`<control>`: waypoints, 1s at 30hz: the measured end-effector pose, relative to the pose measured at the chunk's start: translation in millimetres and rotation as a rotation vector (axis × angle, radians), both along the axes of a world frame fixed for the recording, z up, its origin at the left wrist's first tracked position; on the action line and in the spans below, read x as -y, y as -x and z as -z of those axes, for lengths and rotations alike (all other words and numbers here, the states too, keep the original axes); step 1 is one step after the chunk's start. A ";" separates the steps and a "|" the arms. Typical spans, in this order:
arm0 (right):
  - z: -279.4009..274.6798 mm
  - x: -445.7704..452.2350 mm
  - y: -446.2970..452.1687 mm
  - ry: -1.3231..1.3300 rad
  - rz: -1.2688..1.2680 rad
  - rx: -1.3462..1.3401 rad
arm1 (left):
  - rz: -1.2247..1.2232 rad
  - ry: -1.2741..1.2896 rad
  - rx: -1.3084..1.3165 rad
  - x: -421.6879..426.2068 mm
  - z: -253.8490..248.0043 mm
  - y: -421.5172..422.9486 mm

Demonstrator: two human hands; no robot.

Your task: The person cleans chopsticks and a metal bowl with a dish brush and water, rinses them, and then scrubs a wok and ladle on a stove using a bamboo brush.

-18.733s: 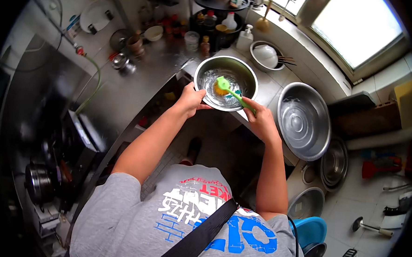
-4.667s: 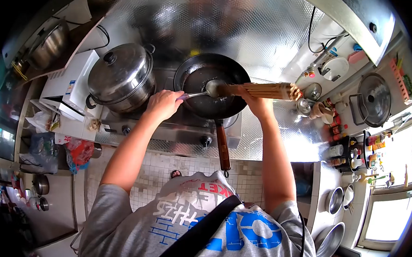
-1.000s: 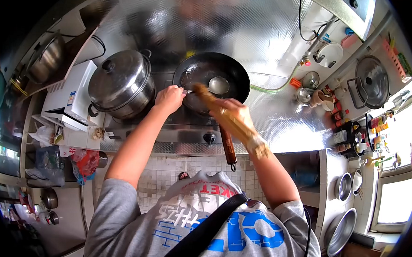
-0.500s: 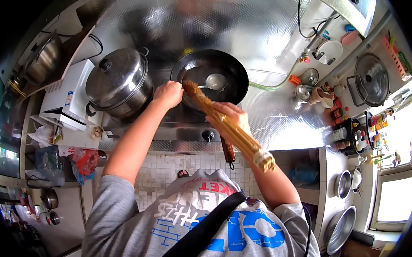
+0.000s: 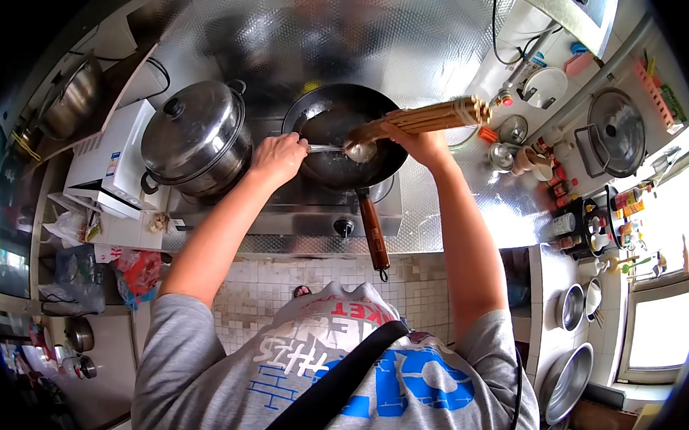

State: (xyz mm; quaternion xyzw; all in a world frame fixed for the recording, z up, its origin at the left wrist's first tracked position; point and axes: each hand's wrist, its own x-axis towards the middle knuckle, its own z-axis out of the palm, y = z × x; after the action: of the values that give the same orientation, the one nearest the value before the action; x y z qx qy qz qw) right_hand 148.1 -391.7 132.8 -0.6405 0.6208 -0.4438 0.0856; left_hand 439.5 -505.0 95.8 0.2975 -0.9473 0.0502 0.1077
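Observation:
My left hand is closed on the handle of a metal ladle, whose round bowl is over the inside of a black wok. In my right hand is a bamboo brush, gripped round its middle. The brush slants down to the left, its bristle end at the ladle's bowl and partly covering it. Its tied end points up to the right, past the wok's rim. The wok stands on the stove, its wooden handle turned toward me.
Left of the wok stands a large lidded steel pot. A white appliance is further left. Bottles and jars line the right side, near a large pan lid. Steel bowls are at the lower right.
The brush has swung round: its tied end went from lower right to upper right, and its bristles moved into the ladle's bowl. My right hand moved up and right; the ladle stays over the wok.

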 end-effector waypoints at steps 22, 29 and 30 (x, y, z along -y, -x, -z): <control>-0.8 4.5 8.0 -0.002 0.017 0.005 | 0.002 0.075 0.020 5.3 -0.3 -3.1; 15.5 -9.7 -21.4 0.284 -0.041 -0.263 | -0.105 -0.106 0.017 0.3 1.6 -0.3; 28.3 -12.6 -36.3 0.146 0.053 -0.377 | -0.129 -0.152 0.014 1.6 3.2 2.0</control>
State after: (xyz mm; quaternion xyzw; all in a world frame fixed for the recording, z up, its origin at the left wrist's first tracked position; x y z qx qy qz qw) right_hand 184.4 -379.1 104.5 -0.7004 0.6085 -0.3620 -0.0907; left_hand 437.5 -506.6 92.6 0.3647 -0.9280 -0.0127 0.0747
